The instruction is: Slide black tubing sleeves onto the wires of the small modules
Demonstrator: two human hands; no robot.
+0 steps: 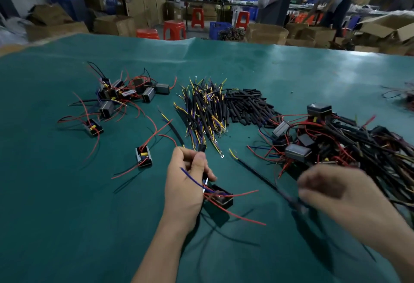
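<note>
green matting (67, 215) covers a long workbench in a crowded workshop, with cardboard boxes and red stools (174, 29) lined up beyond its far edge at twelve o'clock. at the centre of the frame the person's left hand (187, 184) holds a small black module (220, 197) just above the mat, fingers curled round it and its wires; red leads and one blue lead splay out from it toward three o'clock. the right hand (336, 191), blurred at four o'clock, appears to pinch the near end of a long black sleeved lead (264, 179) that runs up toward eleven o'clock to a bare yellow tip; the blur makes the exact grip hard to read. loose black tubing sleeves (246, 108) lie heaped at one o'clock from the left hand, touching a bundle of yellow and blue wires (203, 108) already carrying short black sleeves. a tangled pile of modules with dark sheathed wires (336, 144) sits at three o'clock, likely the finished lot, while a smaller cluster of modules with bare red wires (121, 94) at ten o'clock, plus two strays (143, 156) nearer the hand, seems left to do. by that reading, the job looks past halfway, with this module in hand not yet sleeved.
</note>
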